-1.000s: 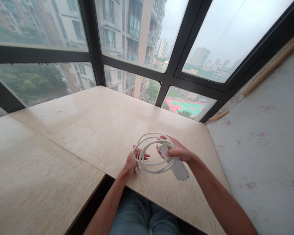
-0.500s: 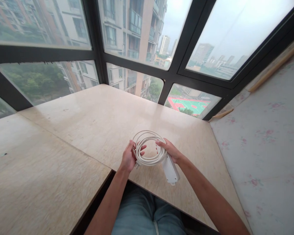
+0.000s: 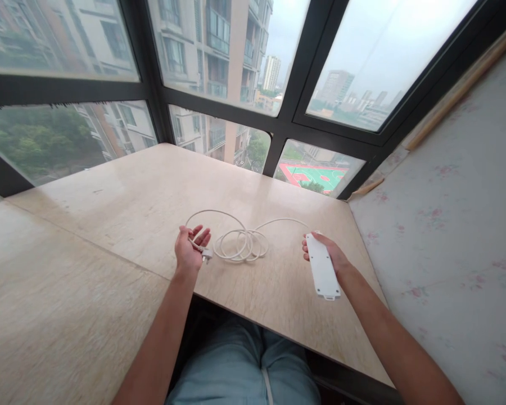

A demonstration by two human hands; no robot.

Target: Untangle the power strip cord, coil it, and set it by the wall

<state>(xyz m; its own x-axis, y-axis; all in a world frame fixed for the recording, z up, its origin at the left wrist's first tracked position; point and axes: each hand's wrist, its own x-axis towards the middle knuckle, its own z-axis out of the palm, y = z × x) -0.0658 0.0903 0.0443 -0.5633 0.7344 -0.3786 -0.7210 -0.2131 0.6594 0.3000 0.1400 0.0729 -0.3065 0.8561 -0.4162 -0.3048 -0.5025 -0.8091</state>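
Observation:
My right hand (image 3: 334, 256) grips a white power strip (image 3: 321, 273) by its far end, its flat back turned up, just above the wooden table (image 3: 143, 197). My left hand (image 3: 189, 247), palm up with fingers half curled, holds the white cord near its plug (image 3: 206, 256), which sticks out to the right of the palm. Between my hands the white cord (image 3: 240, 244) lies on the table in a few loose loops. One strand arcs away to the strip and another arcs back to my left hand.
Black-framed windows (image 3: 287, 101) rise behind the table's far edges. A pale flowered wall (image 3: 447, 225) closes the right side. A second wooden board (image 3: 59, 315) sits at the left, with a dark gap where my jeans-clad legs (image 3: 244, 371) show.
The coil held between both hands has come apart. My hands moved away from each other, the strip went right, the plug end left, and the loops dropped onto the table.

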